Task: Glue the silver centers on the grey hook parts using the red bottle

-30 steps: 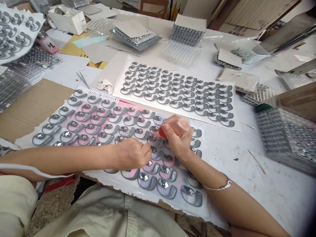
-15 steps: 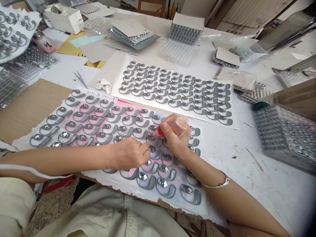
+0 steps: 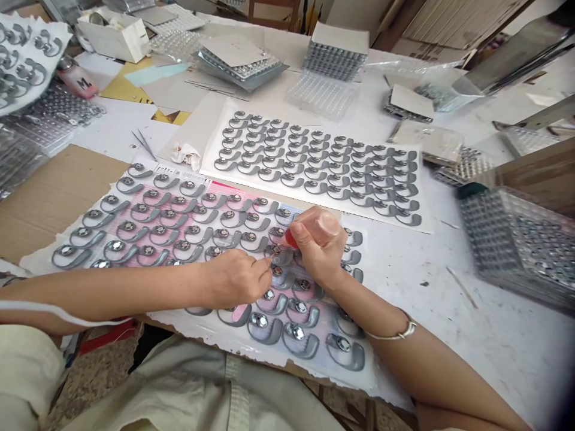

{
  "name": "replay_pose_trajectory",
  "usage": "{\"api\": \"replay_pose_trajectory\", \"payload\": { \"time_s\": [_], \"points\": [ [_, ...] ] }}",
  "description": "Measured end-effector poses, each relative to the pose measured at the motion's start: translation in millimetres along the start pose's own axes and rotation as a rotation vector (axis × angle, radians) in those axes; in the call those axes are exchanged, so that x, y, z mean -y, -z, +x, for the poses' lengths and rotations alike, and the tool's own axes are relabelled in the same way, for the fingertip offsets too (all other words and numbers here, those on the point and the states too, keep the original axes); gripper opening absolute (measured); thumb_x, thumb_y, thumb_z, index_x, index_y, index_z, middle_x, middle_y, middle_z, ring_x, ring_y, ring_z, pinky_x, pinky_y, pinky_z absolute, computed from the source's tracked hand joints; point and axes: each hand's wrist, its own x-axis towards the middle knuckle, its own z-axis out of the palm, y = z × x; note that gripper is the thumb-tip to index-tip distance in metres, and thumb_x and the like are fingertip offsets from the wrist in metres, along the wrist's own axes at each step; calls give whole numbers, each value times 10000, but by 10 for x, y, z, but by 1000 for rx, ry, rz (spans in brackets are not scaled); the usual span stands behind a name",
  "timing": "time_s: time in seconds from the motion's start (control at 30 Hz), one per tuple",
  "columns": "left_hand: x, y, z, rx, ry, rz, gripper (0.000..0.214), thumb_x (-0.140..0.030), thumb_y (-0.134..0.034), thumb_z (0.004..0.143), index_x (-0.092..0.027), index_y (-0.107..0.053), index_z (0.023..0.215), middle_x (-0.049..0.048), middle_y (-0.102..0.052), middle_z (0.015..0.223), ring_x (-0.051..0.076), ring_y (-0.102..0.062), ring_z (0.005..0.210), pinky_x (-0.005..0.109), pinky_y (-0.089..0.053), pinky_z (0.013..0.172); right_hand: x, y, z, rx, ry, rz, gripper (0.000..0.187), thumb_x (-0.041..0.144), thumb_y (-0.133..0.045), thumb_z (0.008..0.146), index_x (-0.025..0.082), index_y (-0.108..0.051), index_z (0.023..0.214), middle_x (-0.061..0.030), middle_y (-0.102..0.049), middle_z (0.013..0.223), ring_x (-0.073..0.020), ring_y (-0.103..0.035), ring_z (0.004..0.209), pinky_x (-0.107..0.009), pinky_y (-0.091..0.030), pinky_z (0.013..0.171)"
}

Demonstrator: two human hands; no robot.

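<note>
The one head-worn camera looks from above the near edge of the tabletop point(image 3: 494, 335) — facing forward and down. The far edge lies well off.

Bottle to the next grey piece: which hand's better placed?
Right, I'd say: the right hand grips the bottle, its red end pointing toward the grey pieces. The left hand is closed beside that end, without the bottle; whether it holds something thin is too small to tell.

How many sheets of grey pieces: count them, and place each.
3: the near sheet below the left hand and right hand, the far sheet beyond it, and the left sheet, cut off at the picture's upper left. Others may be hidden.
</note>
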Motion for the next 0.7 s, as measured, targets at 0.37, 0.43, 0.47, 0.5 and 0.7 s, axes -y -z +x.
{"api": "replay_pose_trajectory", "payload": {
  "time_s": [0.37,0.43,0.47,0.5,0.7],
  "points": [
    [2,-21,-10,-27,19,-25,156,-39,-479,846,-59,-633,857,171,-702,869,188,-662,601,291,-563,489,-36,45,-11,-41,56,28,213,353,-645,851,238,-562,692,-14,-540,674,-159,-539,585,-339,-444,566],
    [5,-17,-9,-36,22,-30,162,-35,-476,843,-58,-636,859,171,-703,869,190,-666,607,288,-561,489,-48,51,-17,-29,29,12,221,368,-645,849,240,-562,690,-16,-544,671,-164,-548,579,-348,-452,568],
    [6,-16,-9,-37,22,-32,165,-34,-474,842,-58,-636,859,172,-703,868,191,-668,611,286,-560,491,-53,52,-21,-26,21,2,228,377,-643,849,240,-561,686,-17,-546,668,-167,-551,579,-351,-456,570],
    [6,-17,-10,-38,22,-32,166,-33,-473,842,-58,-636,859,173,-703,865,192,-668,612,284,-558,490,-57,52,-23,-24,17,-7,235,386,-641,849,241,-561,683,-18,-548,663,-169,-553,579,-354,-458,570],
    [3,-33,-17,-22,16,-12,158,-46,-469,862,-65,-626,863,165,-700,847,178,-659,600,274,-552,494,-55,42,-20,-16,33,-19,231,375,-647,846,243,-563,676,-13,-551,650,-163,-544,577,-347,-451,576]
  ]
}}
